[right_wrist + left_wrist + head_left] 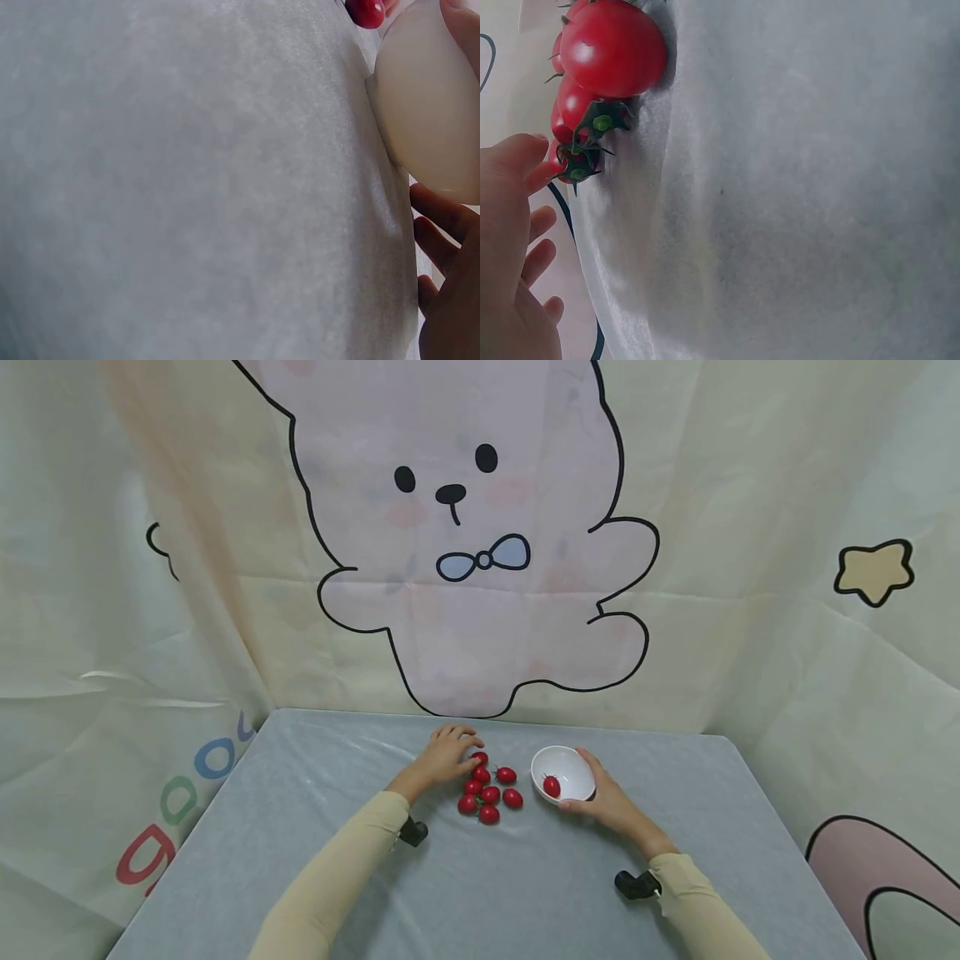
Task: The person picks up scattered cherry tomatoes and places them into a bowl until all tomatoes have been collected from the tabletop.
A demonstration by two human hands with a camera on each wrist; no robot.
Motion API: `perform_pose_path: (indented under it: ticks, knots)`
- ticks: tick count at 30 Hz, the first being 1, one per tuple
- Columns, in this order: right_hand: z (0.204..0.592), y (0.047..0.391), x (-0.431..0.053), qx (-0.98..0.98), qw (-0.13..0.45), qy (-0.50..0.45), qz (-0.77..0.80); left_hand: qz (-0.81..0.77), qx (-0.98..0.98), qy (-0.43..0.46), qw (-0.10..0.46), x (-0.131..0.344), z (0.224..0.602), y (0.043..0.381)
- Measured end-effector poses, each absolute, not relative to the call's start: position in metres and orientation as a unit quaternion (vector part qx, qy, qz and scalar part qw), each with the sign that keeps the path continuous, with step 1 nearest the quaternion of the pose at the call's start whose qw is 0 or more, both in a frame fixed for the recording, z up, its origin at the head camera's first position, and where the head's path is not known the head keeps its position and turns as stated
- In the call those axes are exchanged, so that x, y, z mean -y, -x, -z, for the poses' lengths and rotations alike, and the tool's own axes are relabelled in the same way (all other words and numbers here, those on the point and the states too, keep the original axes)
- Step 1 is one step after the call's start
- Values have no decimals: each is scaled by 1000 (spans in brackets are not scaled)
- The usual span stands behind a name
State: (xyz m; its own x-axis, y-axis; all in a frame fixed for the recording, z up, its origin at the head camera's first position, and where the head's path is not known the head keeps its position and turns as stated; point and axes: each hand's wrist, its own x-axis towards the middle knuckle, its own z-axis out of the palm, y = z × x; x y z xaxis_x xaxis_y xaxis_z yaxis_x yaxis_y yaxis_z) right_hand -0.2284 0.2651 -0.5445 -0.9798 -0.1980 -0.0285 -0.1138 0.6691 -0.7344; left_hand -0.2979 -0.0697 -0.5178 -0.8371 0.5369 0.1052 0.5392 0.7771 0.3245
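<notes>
Several red cherry tomatoes (490,795) with green stems lie in a loose cluster on the table. My left hand (444,755) is at the far end of the cluster, thumb and fingers around the farthest tomato (480,758). In the left wrist view, the thumb and index finger of the left hand (514,225) reach a tomato (577,163); a firm pinch is not visible. To the right stands a small white bowl (576,770) with one tomato (551,786) inside. My right hand (611,797) holds the bowl's right side, thumb near and fingers far.
A pale grey-blue cloth covers the table (525,893). Behind it hangs a curtain (735,510) printed with a cartoon bear. Black camera mounts (637,885) sit at both wrists.
</notes>
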Motion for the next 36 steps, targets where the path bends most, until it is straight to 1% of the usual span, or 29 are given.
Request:
perform_pose_path:
  ticks: [17, 27, 36]
  knots:
    - [542, 229, -265, -910, 43, 97, 400, 161, 947, 279, -17, 67, 520, 300]
    - [543, 229, -266, -911, 51, 92, 398, 158, 946, 280, -34, 64, 520, 297]
    - [543, 229, -266, -913, 52, 92, 394, 158, 947, 277, -36, 64, 521, 297]
